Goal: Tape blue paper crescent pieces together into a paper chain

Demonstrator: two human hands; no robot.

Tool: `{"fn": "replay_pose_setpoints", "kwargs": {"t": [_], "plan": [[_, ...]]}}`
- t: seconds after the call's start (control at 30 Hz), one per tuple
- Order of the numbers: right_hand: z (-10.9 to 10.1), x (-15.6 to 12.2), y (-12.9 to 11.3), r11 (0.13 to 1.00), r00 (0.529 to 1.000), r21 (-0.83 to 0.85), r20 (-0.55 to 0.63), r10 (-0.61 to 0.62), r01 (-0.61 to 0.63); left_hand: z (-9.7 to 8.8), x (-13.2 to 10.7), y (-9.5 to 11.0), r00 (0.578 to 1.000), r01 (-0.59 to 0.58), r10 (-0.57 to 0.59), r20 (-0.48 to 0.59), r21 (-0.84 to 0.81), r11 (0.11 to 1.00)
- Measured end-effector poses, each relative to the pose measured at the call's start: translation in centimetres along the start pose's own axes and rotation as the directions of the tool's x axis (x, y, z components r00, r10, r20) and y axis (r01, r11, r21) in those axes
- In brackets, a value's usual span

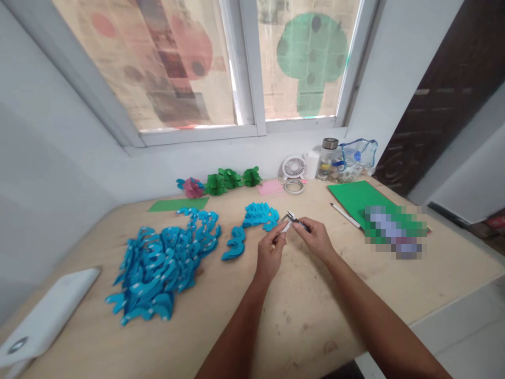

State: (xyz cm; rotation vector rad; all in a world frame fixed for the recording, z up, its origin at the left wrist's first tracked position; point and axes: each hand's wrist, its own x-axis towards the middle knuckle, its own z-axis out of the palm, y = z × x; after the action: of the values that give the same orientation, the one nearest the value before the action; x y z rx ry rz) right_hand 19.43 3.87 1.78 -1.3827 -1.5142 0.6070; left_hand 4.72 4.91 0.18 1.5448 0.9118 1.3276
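Note:
My left hand (271, 251) is closed, with its fingertips pinching a small, thin white piece (286, 227). Close beside it, my right hand (316, 238) is closed around a slim tool with a dark handle (301, 226). The tool's tip meets the white piece; its exact kind is too small to make out. Just left of the hands lie folded blue paper pieces (258, 215) and a single wavy blue piece (235, 243). Farther left spreads a large heap of curled blue paper pieces (161, 266) with small white patches on them.
Green paper pompoms (230, 179) and a pink one (193, 188) line the wall. A small fan (294, 167), a tape roll (294, 186) and a bottle (327, 160) stand at the back. Right are a green sheet (351, 197) and a pen (344, 215); a white board (51, 313) lies left.

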Motion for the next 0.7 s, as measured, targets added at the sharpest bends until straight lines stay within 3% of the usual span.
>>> {"fn": "replay_pose_setpoints", "kwargs": {"t": [0.4,0.7], "plan": [[0.26,-0.16,0.28,1.0,1.0,-0.027,-0.015,0.012,-0.012,-0.05,0.0,-0.29,0.999,0.027,-0.028,-0.037,-0.022,0.999],[0.33,-0.12,0.25,1.0,0.999,0.008,0.041,0.013,-0.014,-0.03,-0.02,-0.38,1.0,-0.006,0.005,-0.013,-0.042,0.999]]}}
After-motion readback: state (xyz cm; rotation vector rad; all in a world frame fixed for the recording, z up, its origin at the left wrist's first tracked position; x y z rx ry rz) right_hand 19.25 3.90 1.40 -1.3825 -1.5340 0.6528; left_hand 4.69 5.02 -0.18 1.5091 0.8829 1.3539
